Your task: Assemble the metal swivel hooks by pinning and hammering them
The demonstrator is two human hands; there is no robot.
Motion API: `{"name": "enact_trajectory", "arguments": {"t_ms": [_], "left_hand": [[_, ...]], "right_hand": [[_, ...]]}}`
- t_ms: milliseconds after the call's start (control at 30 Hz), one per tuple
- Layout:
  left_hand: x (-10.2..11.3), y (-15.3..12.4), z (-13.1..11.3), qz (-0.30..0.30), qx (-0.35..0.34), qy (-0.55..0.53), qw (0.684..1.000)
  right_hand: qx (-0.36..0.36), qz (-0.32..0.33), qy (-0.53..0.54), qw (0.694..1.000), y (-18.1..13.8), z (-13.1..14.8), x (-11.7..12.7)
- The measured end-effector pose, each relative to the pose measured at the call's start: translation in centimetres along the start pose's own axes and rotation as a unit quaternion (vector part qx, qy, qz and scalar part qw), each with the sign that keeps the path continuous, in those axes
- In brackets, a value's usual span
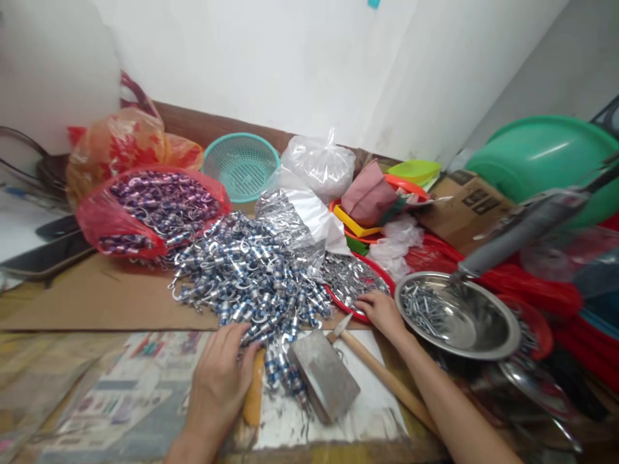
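A large heap of blue-and-silver metal hook fittings spreads over the cardboard and down toward me. At its near edge is my left hand, fingers curled and thumb drawn in; whatever they hold is hidden. My right hand reaches to the near rim of a red tray of small flat silver metal pieces. Its fingertips are bent together among those pieces, too small to make out. Between my hands lie a grey metal block and a hammer with a wooden handle.
A steel bowl of metal pins stands right, under a grey-handled tool. A red bag of purplish fittings is left. Behind are a teal basket, a clear bag, a carton and a green basin.
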State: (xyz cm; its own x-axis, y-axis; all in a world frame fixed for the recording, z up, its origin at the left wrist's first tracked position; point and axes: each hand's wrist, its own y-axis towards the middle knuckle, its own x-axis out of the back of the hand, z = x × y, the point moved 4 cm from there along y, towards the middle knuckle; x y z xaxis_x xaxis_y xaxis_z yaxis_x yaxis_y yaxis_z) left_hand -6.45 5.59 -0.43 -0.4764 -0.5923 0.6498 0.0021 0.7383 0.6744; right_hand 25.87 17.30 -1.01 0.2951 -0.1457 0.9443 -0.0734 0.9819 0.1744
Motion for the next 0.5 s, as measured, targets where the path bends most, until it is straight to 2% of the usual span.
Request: {"name": "enact_trajectory", "arguments": {"t_ms": [200,367,500], "left_hand": [[-1.7,4.8,-1.7,0.063,-0.024,0.012,0.998],[-3.8,9.9,-2.7,0.100,0.019,0.037,0.994],[-4.6,11.6,-1.9,0.114,0.073,0.015,0.991]], "right_hand": [[-0.035,-0.044,-0.024,0.998,0.6,0.8,0.7],[-0.047,-0.075,-0.009,0.996,1.0,1.3,1.6],[-0.027,-0.101,0.042,0.994,0.6,2.1,2.5]]}}
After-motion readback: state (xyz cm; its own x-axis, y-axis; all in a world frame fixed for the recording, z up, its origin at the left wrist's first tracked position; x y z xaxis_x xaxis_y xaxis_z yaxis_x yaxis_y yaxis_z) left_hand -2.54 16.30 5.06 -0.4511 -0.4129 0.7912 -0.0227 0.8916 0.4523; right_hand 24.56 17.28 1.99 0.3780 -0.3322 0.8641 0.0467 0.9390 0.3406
